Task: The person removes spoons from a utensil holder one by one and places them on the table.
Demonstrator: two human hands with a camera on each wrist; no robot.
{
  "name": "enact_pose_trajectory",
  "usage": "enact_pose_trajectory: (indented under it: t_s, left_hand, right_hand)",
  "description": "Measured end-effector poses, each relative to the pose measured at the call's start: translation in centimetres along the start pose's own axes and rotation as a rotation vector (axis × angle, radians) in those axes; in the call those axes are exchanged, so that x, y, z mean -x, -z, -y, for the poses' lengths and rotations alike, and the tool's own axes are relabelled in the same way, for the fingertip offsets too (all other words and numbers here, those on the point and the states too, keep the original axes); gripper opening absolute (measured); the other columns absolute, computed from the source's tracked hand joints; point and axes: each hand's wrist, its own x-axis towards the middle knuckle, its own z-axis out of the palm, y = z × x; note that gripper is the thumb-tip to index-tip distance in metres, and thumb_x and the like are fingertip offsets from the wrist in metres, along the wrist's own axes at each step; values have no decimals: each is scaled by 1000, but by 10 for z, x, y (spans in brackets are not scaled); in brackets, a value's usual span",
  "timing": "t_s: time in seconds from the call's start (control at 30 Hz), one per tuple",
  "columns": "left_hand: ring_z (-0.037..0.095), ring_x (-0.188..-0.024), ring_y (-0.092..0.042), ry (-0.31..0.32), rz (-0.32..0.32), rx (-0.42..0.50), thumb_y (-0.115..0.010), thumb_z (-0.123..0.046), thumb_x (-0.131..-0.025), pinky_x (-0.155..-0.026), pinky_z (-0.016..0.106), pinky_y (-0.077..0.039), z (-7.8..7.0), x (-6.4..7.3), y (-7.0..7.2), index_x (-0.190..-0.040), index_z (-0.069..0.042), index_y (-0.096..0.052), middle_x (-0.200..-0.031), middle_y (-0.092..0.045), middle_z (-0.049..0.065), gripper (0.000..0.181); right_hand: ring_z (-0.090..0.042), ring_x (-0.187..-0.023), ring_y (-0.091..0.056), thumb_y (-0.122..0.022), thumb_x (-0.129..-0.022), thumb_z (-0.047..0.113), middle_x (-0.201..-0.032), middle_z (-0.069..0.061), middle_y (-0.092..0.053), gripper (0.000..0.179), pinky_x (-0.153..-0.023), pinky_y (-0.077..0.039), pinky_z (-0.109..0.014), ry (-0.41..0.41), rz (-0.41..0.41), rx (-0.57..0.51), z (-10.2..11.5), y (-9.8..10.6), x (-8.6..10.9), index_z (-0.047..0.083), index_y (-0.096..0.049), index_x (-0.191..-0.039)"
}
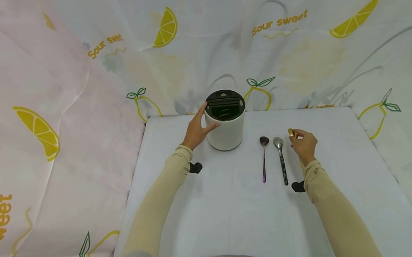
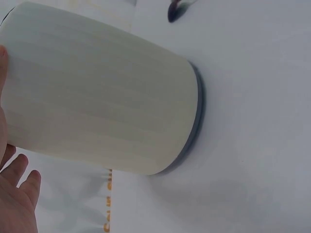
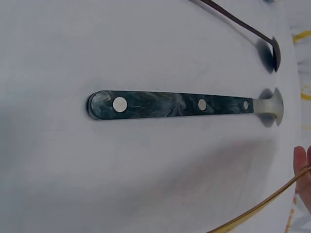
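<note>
While left hand (image 1: 195,132) braces canister (image 1: 226,137) near counter's (image 1: 228,220) far edge, fingers spread round it | right hand (image 1: 304,144), counter's right half: fingers pinched on gold utensil (image 3: 262,206) | step (judged): utensil pickup | next likely needs: leftward carry, alignment over black lid (image 1: 224,95) | writing: "Sour sweet" on backdrop (image 1: 212,34); canister label none legible.

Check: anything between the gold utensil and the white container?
Nothing upright shows between the gold utensil in the right hand and the white container. A thin-handled spoon and a marbled-handled spoon lie on the table between them, likely too low to block. The left hand holds the container's left side.
</note>
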Motion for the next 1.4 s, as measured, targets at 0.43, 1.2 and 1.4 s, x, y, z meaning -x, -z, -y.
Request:
enact_pose_trajectory:
  t_s: [0.43,1.2,1.4]
  left_hand:
    - [8,-125,-26,3,-5,3,-60,-58,-69,-100,39,-28,1,0,1,-138,-37,-11,-139,-18,-19,87]
    - [5,-124,-26,8,-8,-9,-60,-58,-69,-100,35,-29,2,0,-2,-138,-40,-10,-138,-16,-23,87]
    - [4,-124,-25,4,-12,-3,-60,-58,-69,-101,35,-28,3,0,-3,-138,-41,-9,-138,-16,-23,87]
  right_hand:
    - [-9,-54,-58,-64,-80,13,-103,-19,-57,36,-45,-48,-15,-54,-7,83,-16,-2,6,4,-59,-114]
    - [-32,-102,-48,-62,-81,12,-109,-20,-56,33,-82,-43,-41,-37,-14,191,-25,-6,8,0,-59,-112]
    - [-33,-99,-49,-61,-81,12,-106,-20,-57,32,-80,-43,-42,-46,-3,207,-30,-6,8,-2,-60,-109]
